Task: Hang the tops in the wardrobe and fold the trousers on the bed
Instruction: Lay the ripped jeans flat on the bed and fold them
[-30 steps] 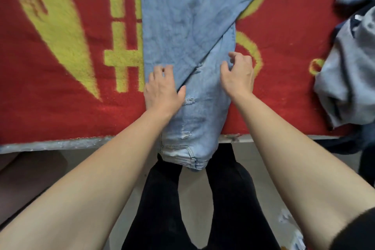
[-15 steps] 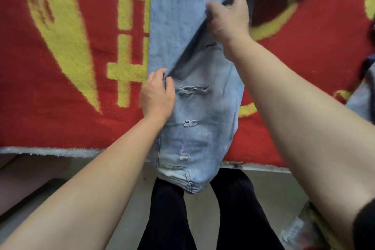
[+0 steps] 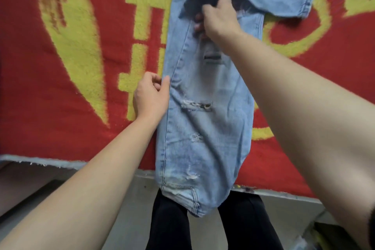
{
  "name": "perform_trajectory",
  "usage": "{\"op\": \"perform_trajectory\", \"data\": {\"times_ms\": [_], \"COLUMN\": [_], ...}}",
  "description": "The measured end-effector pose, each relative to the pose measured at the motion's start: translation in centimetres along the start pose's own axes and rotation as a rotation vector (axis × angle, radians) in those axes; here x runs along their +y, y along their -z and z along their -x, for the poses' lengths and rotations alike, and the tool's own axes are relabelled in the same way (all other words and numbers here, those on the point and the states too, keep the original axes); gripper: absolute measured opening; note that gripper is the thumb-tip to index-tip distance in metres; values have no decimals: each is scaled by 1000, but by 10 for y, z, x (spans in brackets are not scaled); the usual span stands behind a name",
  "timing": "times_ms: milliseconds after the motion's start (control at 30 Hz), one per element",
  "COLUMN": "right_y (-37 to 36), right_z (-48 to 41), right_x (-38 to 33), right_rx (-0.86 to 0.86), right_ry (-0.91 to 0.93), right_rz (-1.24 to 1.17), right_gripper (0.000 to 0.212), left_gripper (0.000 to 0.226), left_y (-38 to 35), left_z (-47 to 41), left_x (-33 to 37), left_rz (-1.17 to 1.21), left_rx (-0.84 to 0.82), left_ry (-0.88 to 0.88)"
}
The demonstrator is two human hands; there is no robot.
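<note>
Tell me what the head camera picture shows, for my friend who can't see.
A person's right hand holds up a fold of ripped blue jeans lying on a red and yellow blanket. The left hand touches their left edge, and their near end hangs over the blanket's edge.

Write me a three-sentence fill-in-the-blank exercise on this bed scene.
1. The ripped jeans lie on a yellow and ____ blanket.
2. The right hand grips the denim ____ from the person than the left hand, which pinches the jeans' side edge.
3. The jeans' near end hangs past the blanket's ____.

Missing words: red; farther; edge.
</note>
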State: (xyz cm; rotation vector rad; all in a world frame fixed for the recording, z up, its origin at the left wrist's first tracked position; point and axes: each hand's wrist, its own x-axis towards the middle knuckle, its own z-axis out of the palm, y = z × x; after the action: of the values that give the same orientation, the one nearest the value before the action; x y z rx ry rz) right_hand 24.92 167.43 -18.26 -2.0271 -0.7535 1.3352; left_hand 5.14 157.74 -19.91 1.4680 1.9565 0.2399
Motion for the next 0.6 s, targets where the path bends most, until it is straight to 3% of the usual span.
{"op": "perform_trajectory", "data": {"times_ms": [133,233,300,400,500,600], "right_y": [24,31,34,42,49,50], "right_z": [-7,-12,-17,-29,-36,-48], "right_x": [-3,-3,-2,-8,-14,-16], "right_rx": [298,388,361,294,417,535], "right_ry": [92,126,116,110,214,371], "right_rz": [444,671,800,830,837,838], "right_gripper": [51,50,45,41,39,42], "left_gripper": [39,58,67,68,64,61], "left_y": [-9,-22,-30,-31,-29,-36], "left_z": [-32,-68,-96,-145,-168,-172], "left_x": [41,84,106,115,99,88], "left_rz": [-141,-300,-441,-524,-575,-538], "left_rx": [63,68,50,-20,-45,43], "left_ry": [-161,-329,-481,-567,-660,-734]}}
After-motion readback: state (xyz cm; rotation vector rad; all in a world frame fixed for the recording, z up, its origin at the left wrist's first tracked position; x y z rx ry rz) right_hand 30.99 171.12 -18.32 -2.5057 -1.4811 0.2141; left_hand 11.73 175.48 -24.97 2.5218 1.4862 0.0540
